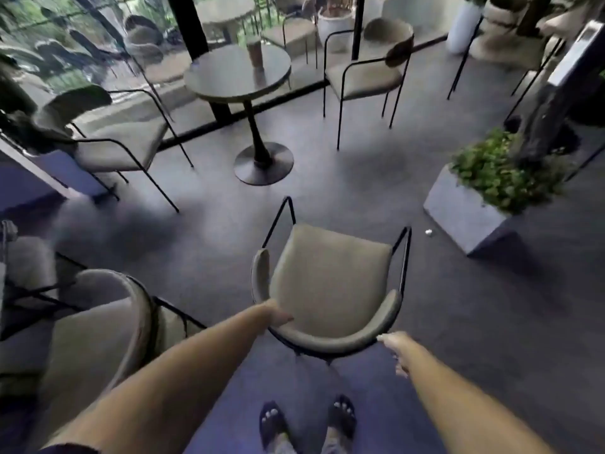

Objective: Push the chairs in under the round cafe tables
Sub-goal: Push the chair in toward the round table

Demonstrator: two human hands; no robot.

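Observation:
A beige cushioned chair (327, 276) with a thin black frame stands right in front of me, its curved backrest toward me. My left hand (278, 316) grips the left end of that backrest. My right hand (397, 347) touches the right end, fingers loosely curled on it. The round cafe table (209, 77) on a black pedestal stands further ahead, well apart from this chair, with a brown cup (254, 54) on top. Two matching chairs flank the table: one at the left (114, 142), one at the right (366, 77).
A concrete planter (458, 211) with green leaves sits to the right of my chair. Another beige chair (88, 329) stands close at my left. A glass wall runs behind the table. Open grey floor lies between my chair and the table base (263, 163).

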